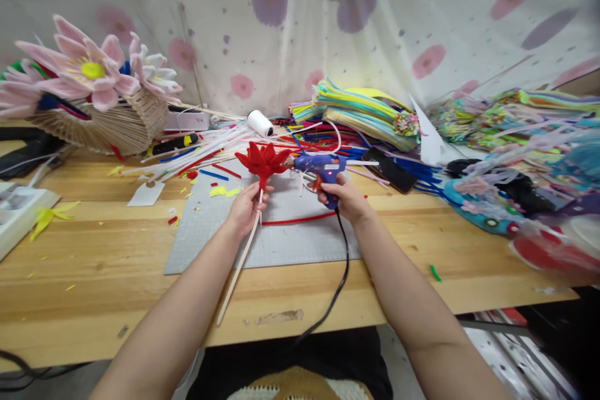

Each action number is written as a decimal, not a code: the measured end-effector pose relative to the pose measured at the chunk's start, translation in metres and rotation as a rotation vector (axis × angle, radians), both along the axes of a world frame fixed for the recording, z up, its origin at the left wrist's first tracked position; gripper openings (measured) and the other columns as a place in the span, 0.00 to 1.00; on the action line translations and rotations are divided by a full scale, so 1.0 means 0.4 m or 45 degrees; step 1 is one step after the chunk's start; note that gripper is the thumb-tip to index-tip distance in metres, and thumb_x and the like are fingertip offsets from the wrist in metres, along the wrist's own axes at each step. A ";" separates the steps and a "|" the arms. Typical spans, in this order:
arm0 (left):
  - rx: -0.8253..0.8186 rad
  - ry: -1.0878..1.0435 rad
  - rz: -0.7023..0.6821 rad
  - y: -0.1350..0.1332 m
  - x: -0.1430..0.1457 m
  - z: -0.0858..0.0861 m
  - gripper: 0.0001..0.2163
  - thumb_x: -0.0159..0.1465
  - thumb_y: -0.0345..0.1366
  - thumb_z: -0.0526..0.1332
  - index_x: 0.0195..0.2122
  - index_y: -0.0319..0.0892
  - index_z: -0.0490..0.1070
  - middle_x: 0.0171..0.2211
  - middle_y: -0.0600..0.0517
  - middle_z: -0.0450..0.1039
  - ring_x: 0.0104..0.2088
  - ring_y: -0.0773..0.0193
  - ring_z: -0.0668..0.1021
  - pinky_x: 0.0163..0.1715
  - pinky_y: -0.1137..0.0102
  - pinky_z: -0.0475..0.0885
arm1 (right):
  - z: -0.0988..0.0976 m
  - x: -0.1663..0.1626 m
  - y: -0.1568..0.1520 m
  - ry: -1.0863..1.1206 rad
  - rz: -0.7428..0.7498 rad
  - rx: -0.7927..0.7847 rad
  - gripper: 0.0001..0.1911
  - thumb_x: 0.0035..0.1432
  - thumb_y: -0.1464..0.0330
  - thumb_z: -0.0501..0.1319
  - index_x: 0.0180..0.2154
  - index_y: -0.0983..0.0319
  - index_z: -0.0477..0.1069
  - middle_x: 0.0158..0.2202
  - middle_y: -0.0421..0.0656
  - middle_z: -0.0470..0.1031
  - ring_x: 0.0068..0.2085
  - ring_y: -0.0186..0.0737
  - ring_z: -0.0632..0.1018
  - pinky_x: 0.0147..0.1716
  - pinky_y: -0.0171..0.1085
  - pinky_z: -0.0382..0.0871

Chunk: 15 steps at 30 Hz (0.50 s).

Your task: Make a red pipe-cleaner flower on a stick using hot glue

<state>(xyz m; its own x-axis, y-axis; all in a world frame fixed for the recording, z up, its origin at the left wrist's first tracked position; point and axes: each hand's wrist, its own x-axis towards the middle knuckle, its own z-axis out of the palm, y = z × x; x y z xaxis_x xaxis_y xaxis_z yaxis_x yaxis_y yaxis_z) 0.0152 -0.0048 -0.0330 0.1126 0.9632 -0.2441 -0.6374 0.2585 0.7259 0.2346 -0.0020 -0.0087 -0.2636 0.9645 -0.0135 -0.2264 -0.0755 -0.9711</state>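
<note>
**A:** Forearms fill the near edge of my view, both reaching out over the wooden table [94, 275]. Start at nine o'clock for me?

**B:** At nine o'clock I see a white tray [19, 215] with a yellow scrap on it. Up at ten o'clock sits a fan-shaped stick basket [117, 125] carrying big pink flowers [89, 72], parked well clear of the working area, I'd judge to keep finished pieces safe.

**A:** And the middle?

**B:** My left hand [244, 207] is closed around a pale stick [239, 269], which slants back towards me past the table edge. On its top sits the red flower [262, 161], held upright above the grey cutting mat [262, 237], probably so its base faces the nozzle.

**A:** The other hand?

**B:** My right hand [344, 197] is wrapped round the grip of a blue glue gun [321, 167], its tip pointing at nine o'clock, just beside the flower's base. Its black cord [341, 269] trails off the near edge. A red pipe cleaner [295, 220] lies on the mat between the hands.

**A:** Further right?

**B:** A dark phone [389, 169] at one o'clock, stacked coloured foam sheets [360, 109] behind it, then a blurred heap of craft pieces [515, 156] at three o'clock.
</note>
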 end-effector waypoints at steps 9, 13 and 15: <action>-0.096 -0.101 -0.217 -0.007 0.007 0.005 0.09 0.63 0.32 0.50 0.31 0.34 0.66 0.18 0.58 0.56 0.11 0.80 0.55 0.06 0.85 0.47 | -0.037 -0.017 -0.007 -0.476 -0.079 0.061 0.19 0.46 0.54 0.61 0.22 0.65 0.69 0.14 0.36 0.62 0.17 0.26 0.60 0.18 0.31 0.52; -0.178 -0.190 -0.207 -0.008 -0.003 0.010 0.10 0.64 0.35 0.49 0.33 0.35 0.66 0.15 0.61 0.47 0.10 0.79 0.52 0.05 0.85 0.45 | -0.044 -0.028 -0.009 -0.614 -0.116 0.074 0.19 0.45 0.53 0.61 0.23 0.65 0.71 0.16 0.37 0.63 0.19 0.28 0.63 0.21 0.31 0.56; -0.192 -0.233 -0.211 -0.009 -0.007 0.014 0.11 0.65 0.34 0.47 0.36 0.35 0.66 0.15 0.61 0.46 0.10 0.79 0.53 0.05 0.85 0.46 | -0.047 -0.034 -0.012 -0.634 -0.124 0.085 0.19 0.44 0.54 0.61 0.24 0.65 0.71 0.18 0.39 0.66 0.21 0.29 0.65 0.22 0.32 0.59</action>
<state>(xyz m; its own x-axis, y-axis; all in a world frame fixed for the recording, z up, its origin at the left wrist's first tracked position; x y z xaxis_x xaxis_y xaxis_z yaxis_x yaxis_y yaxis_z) 0.0122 -0.0085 -0.0274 0.3208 0.8822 -0.3446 -0.6945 0.4665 0.5478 0.2211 -0.0067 -0.0273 -0.1496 0.9874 -0.0522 0.2622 -0.0113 -0.9650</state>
